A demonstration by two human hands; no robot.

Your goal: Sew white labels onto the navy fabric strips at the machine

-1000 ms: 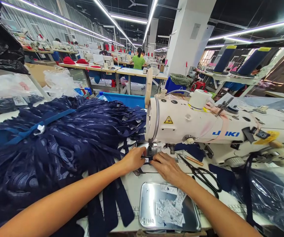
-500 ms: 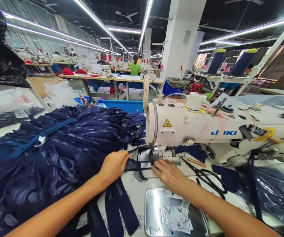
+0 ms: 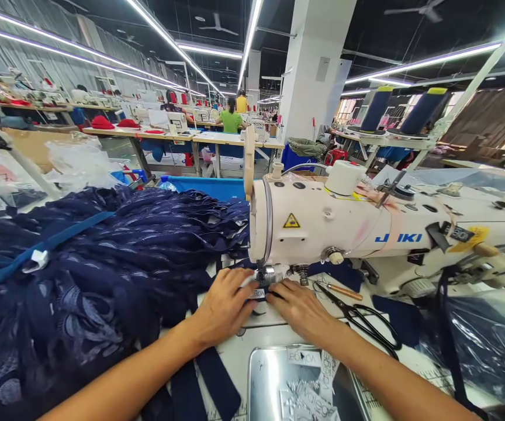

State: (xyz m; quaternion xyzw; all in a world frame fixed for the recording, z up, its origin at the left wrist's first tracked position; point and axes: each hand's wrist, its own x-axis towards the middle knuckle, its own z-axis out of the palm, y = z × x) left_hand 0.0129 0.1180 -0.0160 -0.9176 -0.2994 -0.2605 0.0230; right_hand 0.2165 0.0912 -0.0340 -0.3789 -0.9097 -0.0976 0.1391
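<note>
My left hand [image 3: 225, 304] and my right hand [image 3: 298, 308] lie side by side under the head of a cream JUKI sewing machine [image 3: 344, 225]. Their fingertips press a small white label [image 3: 259, 293] and a navy strip against the bed at the presser foot [image 3: 269, 275]. Both hands are flat on the work, fingers together. A big heap of navy patterned fabric pieces [image 3: 90, 275] fills the table to the left, touching my left forearm. Navy strips [image 3: 211, 383] hang over the table's front edge.
Black scissors [image 3: 362, 318] and a wooden-handled tool [image 3: 342, 290] lie right of my right hand. A metal tray of labels [image 3: 261, 380] sits at the front. Plastic-bagged navy fabric [image 3: 489, 345] is at the right. Other people work at far tables [image 3: 230, 120].
My left hand, which had pulled left along the navy strip half a second ago, has come back beside the presser foot. The label sits under the foot again.
</note>
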